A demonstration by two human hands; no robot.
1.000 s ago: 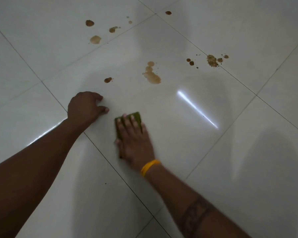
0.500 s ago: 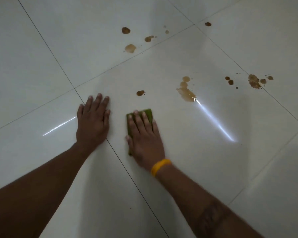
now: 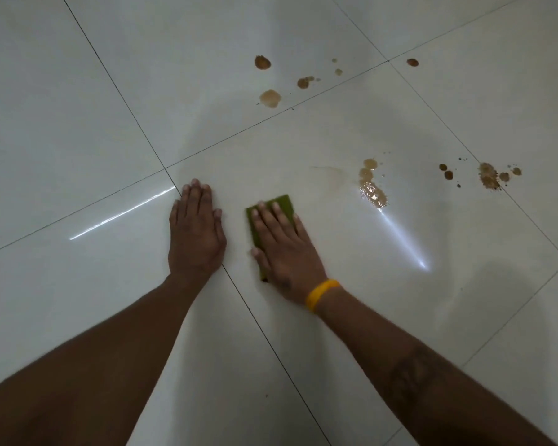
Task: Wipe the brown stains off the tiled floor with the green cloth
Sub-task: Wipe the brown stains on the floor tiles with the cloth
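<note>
We knelt over the tiled floor (image 3: 78, 107), our right hand (image 3: 287, 249) pressing the green cloth (image 3: 273, 206) flat with straight fingers, our left hand (image 3: 196, 233) spread open on the tile just beside it. Brown stains (image 3: 372, 188) lay ahead to the right, apart from the cloth.

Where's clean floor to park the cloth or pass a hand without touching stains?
Free: the tiles left of the left hand, and the floor below the right hand pressing the green cloth. Crowded: the puddle up-right of the cloth, the splatter beyond it, and the blots farther ahead.
</note>
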